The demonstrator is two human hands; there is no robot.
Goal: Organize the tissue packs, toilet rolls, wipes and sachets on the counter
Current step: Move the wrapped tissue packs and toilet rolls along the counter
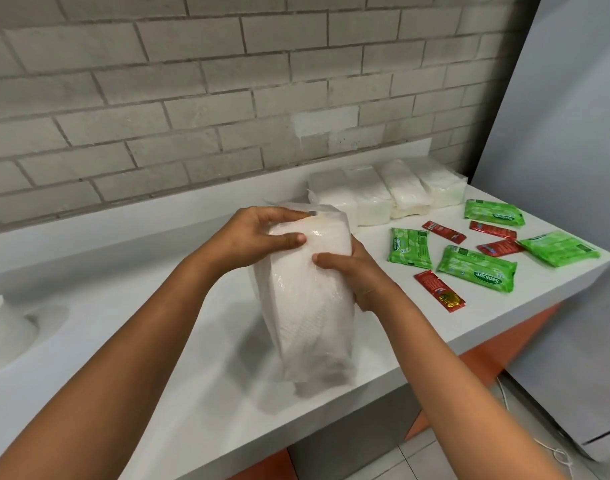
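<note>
You hold the tissue pack on end above the counter, left hand curled over its top and right hand wrapped round its side, likely to carry it toward the row of packs by the wall.

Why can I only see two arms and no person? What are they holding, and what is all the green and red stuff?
The camera sits on the person's head and looks down, so you see only their arms. The left hand and right hand both grip a white tissue pack wrapped in clear plastic, standing on end on the white counter. More tissue packs sit in a row by the brick wall. The green packets are wipes, and the small red sachets lie scattered among them. At the far left is a toilet roll.
</note>
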